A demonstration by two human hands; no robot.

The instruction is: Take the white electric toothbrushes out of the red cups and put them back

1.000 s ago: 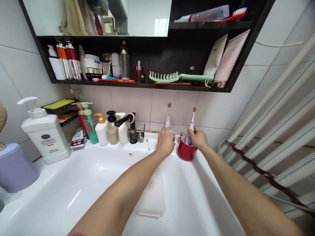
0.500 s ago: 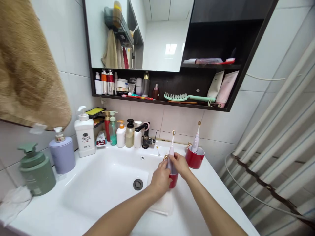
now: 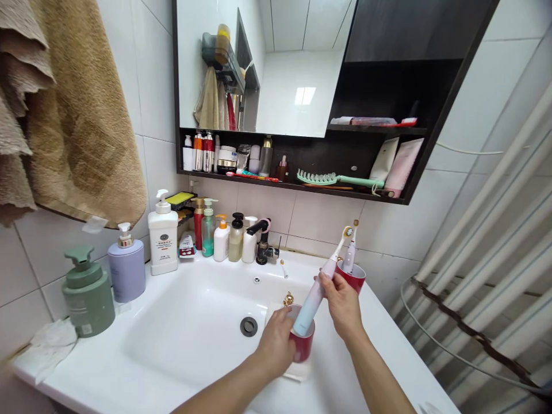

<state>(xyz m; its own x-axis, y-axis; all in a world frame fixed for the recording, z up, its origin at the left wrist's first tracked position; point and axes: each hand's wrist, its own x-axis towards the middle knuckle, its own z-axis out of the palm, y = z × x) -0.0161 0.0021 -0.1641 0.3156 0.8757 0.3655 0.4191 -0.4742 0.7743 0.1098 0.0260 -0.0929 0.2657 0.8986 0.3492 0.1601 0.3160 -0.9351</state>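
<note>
My right hand [image 3: 342, 302] grips an electric toothbrush [image 3: 315, 296] by the upper handle. The toothbrush is pink fading to pale blue, tilted with its head up and to the right. Its lower end is at the mouth of a red cup [image 3: 303, 346]; whether it is still inside the rim I cannot tell. My left hand [image 3: 278, 339] is wrapped round the left side of this cup, above the sink. A gold ornament [image 3: 288, 298] shows behind the cup. A white cloth [image 3: 297, 372] lies beneath it. Behind my right hand, a second red cup [image 3: 357, 282] holds another electric toothbrush [image 3: 349, 257].
The white sink [image 3: 181, 328] has a dark drain [image 3: 249, 326] and a black faucet [image 3: 261, 241]. Several pump bottles line its back and left edges, including a purple one [image 3: 126, 270]. A mirror cabinet [image 3: 297, 190] overhangs the back. White pipes [image 3: 478, 287] run along the right.
The toothbrush has risen out of the cup and tilted to the right in my right hand. My left hand and the cup sit slightly lower in view. The camera view has shifted.
</note>
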